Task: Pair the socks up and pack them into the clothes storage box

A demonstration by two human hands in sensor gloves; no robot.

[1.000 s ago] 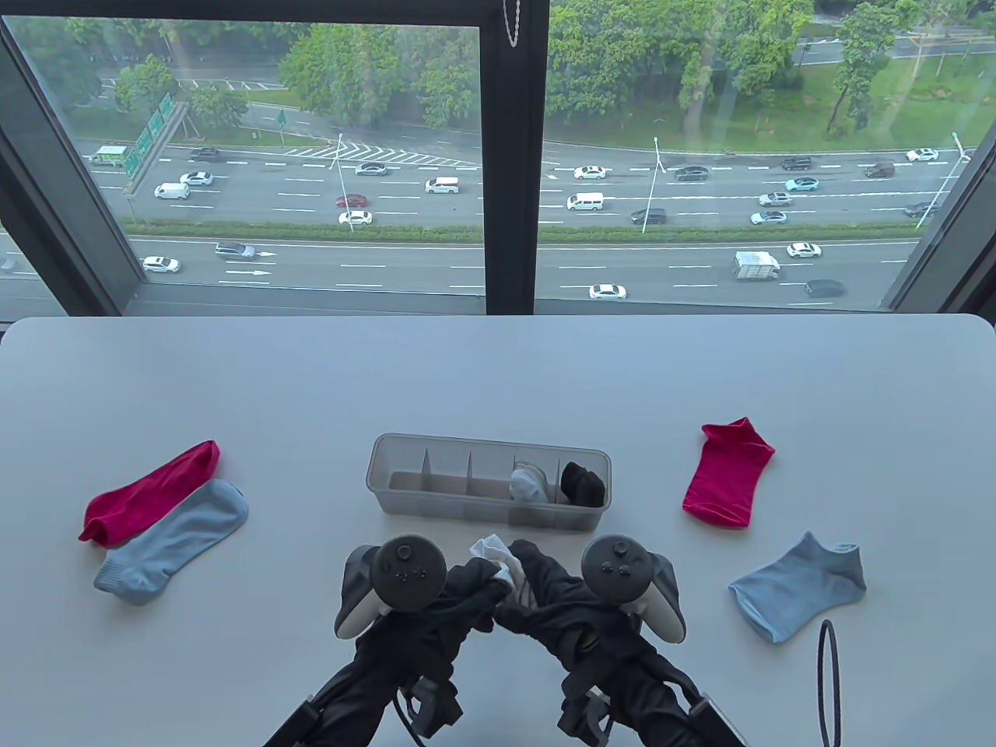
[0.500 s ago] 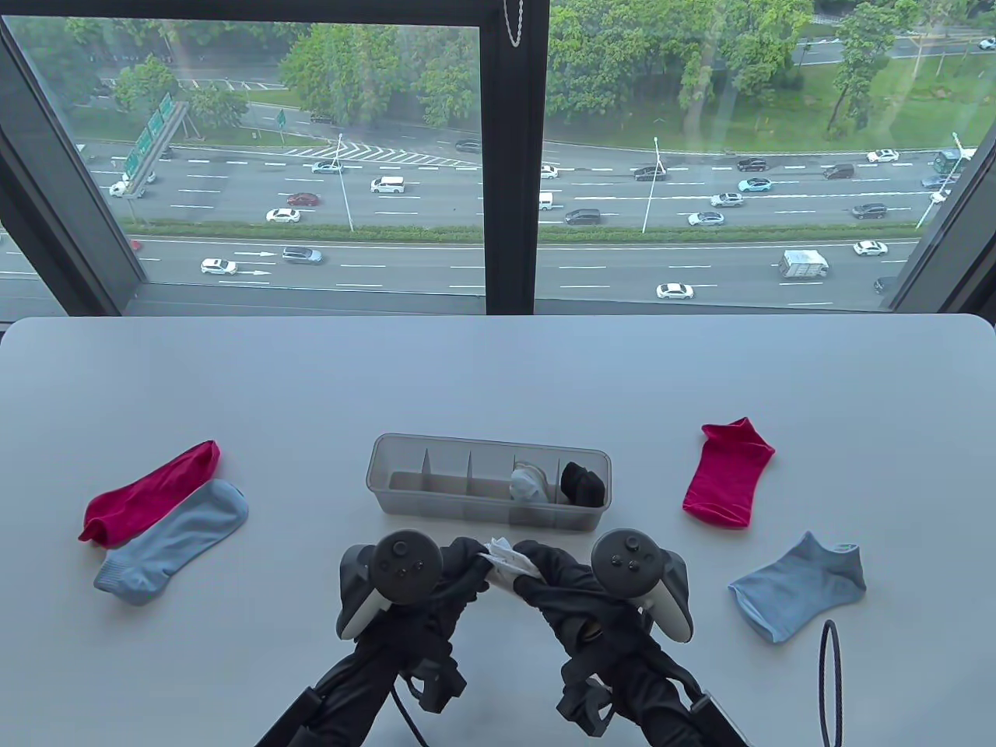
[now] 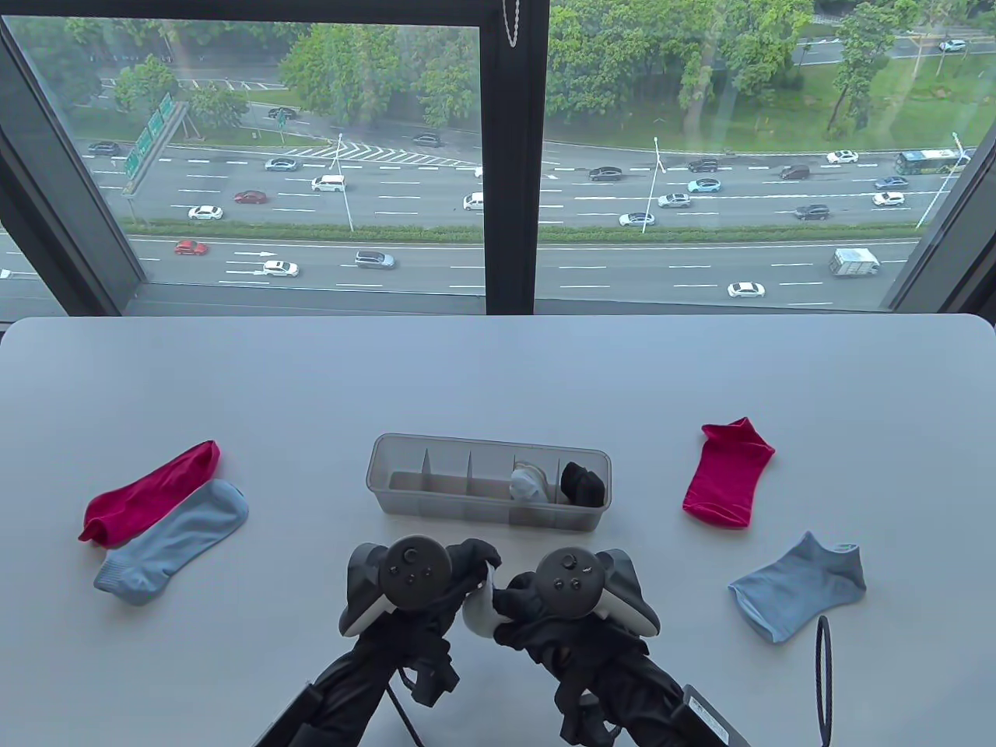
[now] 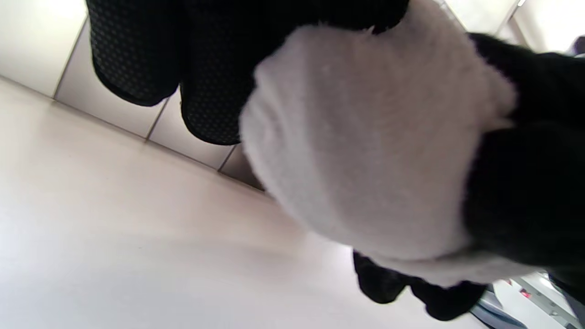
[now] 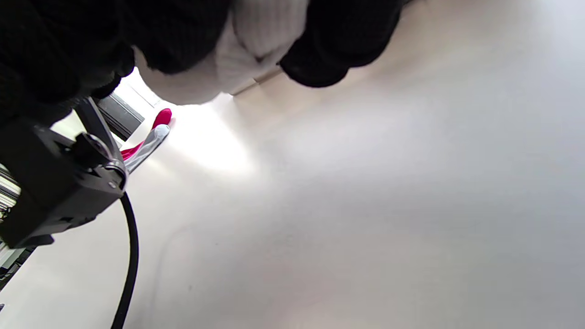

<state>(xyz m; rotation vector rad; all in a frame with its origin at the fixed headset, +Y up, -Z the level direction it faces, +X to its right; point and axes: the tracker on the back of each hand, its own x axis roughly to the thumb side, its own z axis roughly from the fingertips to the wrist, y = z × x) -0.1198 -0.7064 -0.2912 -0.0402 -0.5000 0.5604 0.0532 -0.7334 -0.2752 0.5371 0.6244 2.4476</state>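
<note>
Both hands hold a bundled white sock pair (image 3: 480,609) just in front of the clear divided storage box (image 3: 405,502). My left hand (image 3: 475,562) grips its top and my right hand (image 3: 510,597) clasps its right side. The left wrist view shows the white sock pair (image 4: 365,151) filling the frame between black gloved fingers (image 4: 210,91). The box holds a grey-white rolled pair (image 3: 527,481) and a black pair (image 3: 583,482) in its right compartments. Loose socks lie flat: red (image 3: 150,490) and light blue (image 3: 171,541) at left, red (image 3: 727,482) and light blue (image 3: 797,585) at right.
The white table (image 3: 498,373) ends at a window behind. A black cable loop (image 3: 823,685) lies at the front right, near the light blue sock. In the right wrist view the left wrist rig (image 5: 55,183) and its cable (image 5: 130,256) hang over the table.
My right hand has swung left and closer to the left one, its tracker turning towards it. The white socks, spread between the hands before, are now bunched into a compact bundle lower between them.
</note>
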